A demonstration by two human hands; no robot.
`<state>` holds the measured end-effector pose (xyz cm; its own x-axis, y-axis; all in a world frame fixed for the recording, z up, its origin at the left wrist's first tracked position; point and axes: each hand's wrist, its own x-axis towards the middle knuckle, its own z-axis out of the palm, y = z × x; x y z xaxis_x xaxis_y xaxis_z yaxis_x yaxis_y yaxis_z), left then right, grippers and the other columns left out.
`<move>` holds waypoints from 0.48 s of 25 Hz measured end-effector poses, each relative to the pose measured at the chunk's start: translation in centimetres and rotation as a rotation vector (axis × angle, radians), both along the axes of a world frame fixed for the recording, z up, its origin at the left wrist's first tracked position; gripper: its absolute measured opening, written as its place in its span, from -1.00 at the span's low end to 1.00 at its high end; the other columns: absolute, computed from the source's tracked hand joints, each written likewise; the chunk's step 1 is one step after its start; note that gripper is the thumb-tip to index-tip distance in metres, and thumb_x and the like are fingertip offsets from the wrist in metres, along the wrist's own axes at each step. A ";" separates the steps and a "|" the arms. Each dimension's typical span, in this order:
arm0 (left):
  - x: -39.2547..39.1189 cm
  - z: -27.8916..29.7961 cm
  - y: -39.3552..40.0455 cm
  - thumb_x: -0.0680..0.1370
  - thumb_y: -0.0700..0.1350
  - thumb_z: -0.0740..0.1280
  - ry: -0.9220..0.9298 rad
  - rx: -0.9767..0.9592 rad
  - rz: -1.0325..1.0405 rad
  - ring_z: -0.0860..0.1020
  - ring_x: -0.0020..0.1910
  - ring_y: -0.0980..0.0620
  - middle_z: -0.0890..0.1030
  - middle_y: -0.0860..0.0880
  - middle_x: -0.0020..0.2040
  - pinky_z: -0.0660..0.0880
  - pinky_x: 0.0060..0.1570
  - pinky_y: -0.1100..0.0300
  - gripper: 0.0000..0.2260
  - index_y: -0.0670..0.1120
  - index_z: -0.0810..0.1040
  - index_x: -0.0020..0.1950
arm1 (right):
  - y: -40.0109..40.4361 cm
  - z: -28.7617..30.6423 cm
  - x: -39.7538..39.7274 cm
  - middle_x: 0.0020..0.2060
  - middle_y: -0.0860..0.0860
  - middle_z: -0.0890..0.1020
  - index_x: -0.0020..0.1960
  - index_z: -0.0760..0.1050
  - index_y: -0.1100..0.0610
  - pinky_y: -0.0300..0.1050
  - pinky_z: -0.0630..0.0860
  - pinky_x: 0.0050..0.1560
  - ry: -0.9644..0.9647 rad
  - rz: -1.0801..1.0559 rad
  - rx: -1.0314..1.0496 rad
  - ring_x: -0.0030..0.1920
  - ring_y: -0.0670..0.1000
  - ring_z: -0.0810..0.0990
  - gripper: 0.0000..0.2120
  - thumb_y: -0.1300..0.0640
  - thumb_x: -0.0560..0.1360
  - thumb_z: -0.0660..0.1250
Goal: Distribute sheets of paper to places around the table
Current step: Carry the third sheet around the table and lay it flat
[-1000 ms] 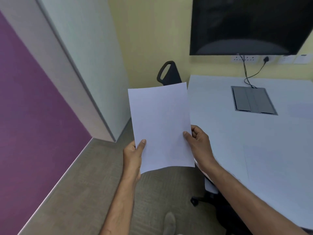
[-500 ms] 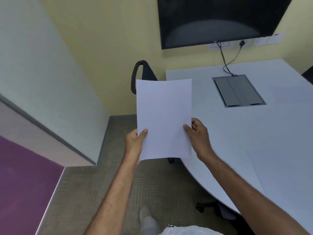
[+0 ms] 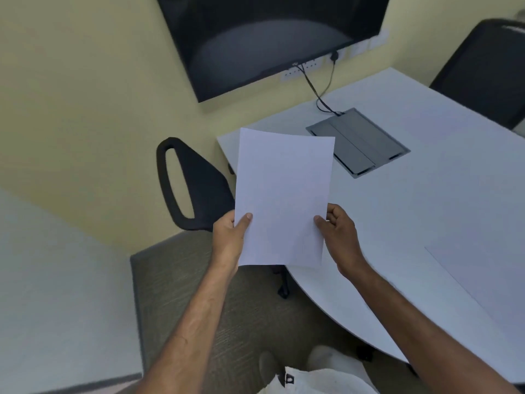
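1. Step in hand, by judgement: carrying paper (image 3: pixel 284 194) toward a place at the desk (image 3: pixel 426 209); not yet laid down.
2. Left hand (image 3: pixel 228 240): closed on the lower left edge of the paper, thumb on top, fingers hidden behind.
3. Paper: held upright and slightly curved between both hands, above the near corner of the desk, clear of its surface. Whether one sheet or several, cannot tell.
4. Right hand (image 3: pixel 339 237): closed on the lower right edge of the paper, thumb pressing the face, fingers curled behind.
5. Next move, by judgement: lower the paper flat onto the desk in front of a seat, then release both grips; a level approach needed so the limp sheet does not fold or slide off the rounded edge.
6. Left of the paper: black chair (image 3: pixel 193 183), pushed against the desk corner, partly hidden by the sheet. Likely the seat to be served.
7. Beyond the paper: grey cable hatch (image 3: pixel 359 140) set into the desk, cable (image 3: pixel 321 95) running up to the wall screen (image 3: pixel 270 38). Best kept uncovered.
8. Far right: faint outline of another sheet (image 3: pixel 483 280) lying flat on the desk; second dark chair (image 3: pixel 483 69) behind the far edge.
9. Obstruction: none on the desk near the corner.
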<state>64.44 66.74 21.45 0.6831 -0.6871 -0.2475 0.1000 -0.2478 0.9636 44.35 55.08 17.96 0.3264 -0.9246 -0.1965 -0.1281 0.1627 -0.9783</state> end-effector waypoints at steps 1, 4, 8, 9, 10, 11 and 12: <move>1.6 -0.5 -2.0 0.64 -0.10 0.38 -0.005 0.011 -0.030 0.73 -0.16 0.17 0.77 0.16 -0.08 0.60 -0.29 0.32 -0.91 0.02 0.69 0.02 | -0.9 -0.8 1.1 0.15 -0.10 0.70 0.24 0.54 -0.09 0.03 0.65 0.23 0.003 -0.046 0.012 0.14 -0.05 0.70 -0.78 0.13 0.63 0.35; 5.1 -2.3 -7.6 0.64 -0.10 0.39 -0.007 0.054 -0.121 0.74 -0.09 0.09 0.77 0.07 -0.03 0.66 -0.19 0.21 -0.89 -0.02 0.72 0.06 | -3.6 -2.8 3.4 0.15 -0.06 0.68 0.27 0.51 -0.11 -0.03 0.66 0.15 0.013 -0.147 0.047 0.14 -0.01 0.70 -0.74 0.13 0.63 0.34; 9.0 -4.9 -16.3 0.63 -0.09 0.40 -0.003 0.131 -0.236 0.73 -0.05 0.02 0.77 0.08 -0.08 0.67 -0.16 0.20 -0.88 0.01 0.72 -0.06 | -8.8 -6.3 6.3 0.16 0.00 0.67 0.33 0.48 -0.06 -0.01 0.65 0.11 0.050 -0.257 0.112 0.11 0.04 0.69 -0.71 0.15 0.64 0.32; 9.9 -5.6 -18.4 0.64 -0.09 0.39 -0.019 0.160 -0.256 0.73 -0.04 0.00 0.77 0.07 -0.08 0.68 -0.13 0.17 -0.87 -0.01 0.72 -0.06 | -10.1 -7.2 7.1 0.16 0.01 0.67 0.35 0.47 -0.04 0.00 0.64 0.11 0.064 -0.270 0.125 0.11 0.05 0.68 -0.70 0.16 0.64 0.32; 10.7 -6.4 -20.3 0.64 -0.10 0.38 -0.036 0.191 -0.265 0.72 -0.02 -0.04 0.76 0.04 -0.07 0.69 -0.08 0.12 -0.86 -0.03 0.71 -0.06 | -11.3 -8.0 7.8 0.16 0.00 0.66 0.35 0.46 -0.04 -0.02 0.64 0.09 0.078 -0.277 0.137 0.11 0.04 0.68 -0.70 0.17 0.64 0.32; 11.5 -7.3 -22.5 0.64 -0.10 0.37 -0.052 0.232 -0.276 0.72 0.01 -0.08 0.76 -0.01 -0.04 0.69 -0.01 0.06 -0.86 -0.08 0.71 -0.04 | -12.7 -9.0 8.6 0.14 -0.02 0.66 0.33 0.46 -0.05 -0.07 0.64 0.05 0.083 -0.290 0.153 0.08 -0.01 0.68 -0.70 0.18 0.64 0.32; 12.2 -8.2 -24.3 0.64 -0.10 0.36 -0.075 0.276 -0.295 0.70 0.05 -0.13 0.75 -0.08 0.00 0.68 0.06 -0.02 -0.84 -0.14 0.70 0.00 | -13.8 -9.9 9.3 0.11 -0.04 0.66 0.31 0.44 -0.09 -0.15 0.62 0.00 0.086 -0.300 0.169 0.03 -0.07 0.68 -0.70 0.18 0.64 0.33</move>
